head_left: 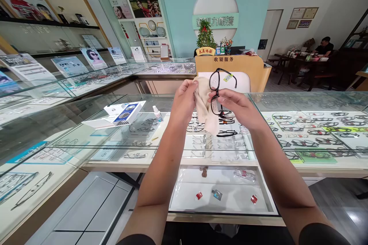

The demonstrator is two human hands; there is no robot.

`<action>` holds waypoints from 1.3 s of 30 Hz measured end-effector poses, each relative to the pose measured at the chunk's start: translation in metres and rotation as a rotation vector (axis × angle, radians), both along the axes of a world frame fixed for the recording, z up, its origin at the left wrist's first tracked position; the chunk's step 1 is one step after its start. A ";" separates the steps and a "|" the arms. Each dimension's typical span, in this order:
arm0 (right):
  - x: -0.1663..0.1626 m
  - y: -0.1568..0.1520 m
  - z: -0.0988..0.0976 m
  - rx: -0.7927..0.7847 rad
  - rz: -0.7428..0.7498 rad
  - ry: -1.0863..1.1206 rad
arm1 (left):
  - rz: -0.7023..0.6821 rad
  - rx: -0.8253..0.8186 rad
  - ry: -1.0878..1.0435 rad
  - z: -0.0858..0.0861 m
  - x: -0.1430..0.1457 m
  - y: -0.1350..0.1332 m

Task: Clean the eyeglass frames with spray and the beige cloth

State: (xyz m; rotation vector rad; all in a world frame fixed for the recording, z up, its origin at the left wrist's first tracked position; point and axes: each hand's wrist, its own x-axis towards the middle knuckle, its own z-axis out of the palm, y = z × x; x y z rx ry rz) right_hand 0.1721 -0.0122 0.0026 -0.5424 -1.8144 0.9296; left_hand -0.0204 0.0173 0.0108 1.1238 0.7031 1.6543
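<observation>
Pale teal walls (178, 19) and glass display counters (135, 167) filled an eyewear shop. Near the centre of the frame, above the counter, was a pair of black-rimmed glasses (215, 81), held on end: its long axis ran nearly upright, one lens above the other, and the upper temple arm pointed right, bearing a yellow-green tag (228, 78). The right hand (235, 104) pinched it around the bridge, between thumb and fingers. It looked light and stiff, with smooth lenses that might scratch and thin arms that might bend, so the bridge or rim seemed the sensible hold. Just left, the left hand (184, 97) gripped a cream cloth (204, 90), apparently soft, hanging in folds; whether it touched a lens could not be told. Farther left on the counter were a small spray bottle (157, 114) and a blue-and-white box (126, 115). At lower centre, a white tray (235, 203) held small red packets (199, 195).
</observation>
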 end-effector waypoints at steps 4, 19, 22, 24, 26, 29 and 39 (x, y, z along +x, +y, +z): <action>-0.001 0.001 -0.002 0.008 -0.017 -0.002 | 0.006 -0.004 -0.047 -0.001 -0.001 0.003; -0.009 0.005 -0.009 -0.002 0.002 -0.002 | -0.103 0.078 -0.056 0.005 -0.003 -0.008; -0.010 0.006 -0.009 -0.008 -0.001 -0.006 | -0.103 0.105 -0.009 0.005 0.001 -0.011; -0.010 0.006 -0.009 0.002 -0.017 -0.007 | -0.098 0.118 0.024 0.004 0.003 -0.011; -0.010 0.006 -0.009 0.008 -0.043 -0.011 | -0.080 0.125 0.055 0.002 0.005 -0.009; -0.010 0.006 -0.010 0.017 -0.057 -0.019 | -0.028 0.137 0.096 -0.003 0.007 -0.006; -0.011 0.004 -0.008 0.052 -0.044 -0.071 | -0.043 0.078 0.016 -0.008 0.010 0.003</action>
